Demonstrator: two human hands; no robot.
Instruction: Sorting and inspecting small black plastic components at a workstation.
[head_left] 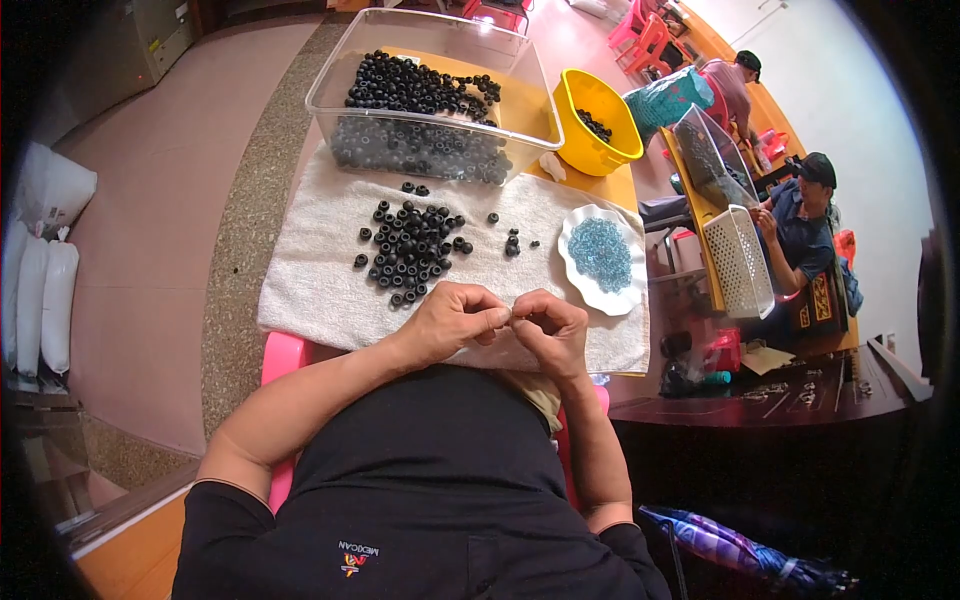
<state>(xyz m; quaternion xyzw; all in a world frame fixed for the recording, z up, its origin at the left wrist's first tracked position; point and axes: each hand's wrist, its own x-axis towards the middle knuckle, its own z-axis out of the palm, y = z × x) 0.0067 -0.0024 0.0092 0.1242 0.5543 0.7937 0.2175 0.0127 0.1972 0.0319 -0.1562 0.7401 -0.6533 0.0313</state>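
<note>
My left hand [455, 322] and my right hand [553, 332] meet fingertip to fingertip over the near part of a white towel [320, 280]. Both are closed in a pinch; whatever lies between the fingers is too small to make out. Beyond my left hand is a loose pile of round black beads [412, 245] with holes in them. A few single black beads [513, 243] lie apart to the right of the pile. Nearest my right hand stands a white dish with a wavy rim [570, 262], holding many tiny blue clear beads [600, 255].
Behind the towel stands a clear plastic bin [535, 165] with many black beads. A yellow tub [590, 155] beside it holds more. At right, a person [805, 225] sits by a white perforated basket [738, 265]; another person [730, 90] is farther back. White sacks [45, 300] stand far left.
</note>
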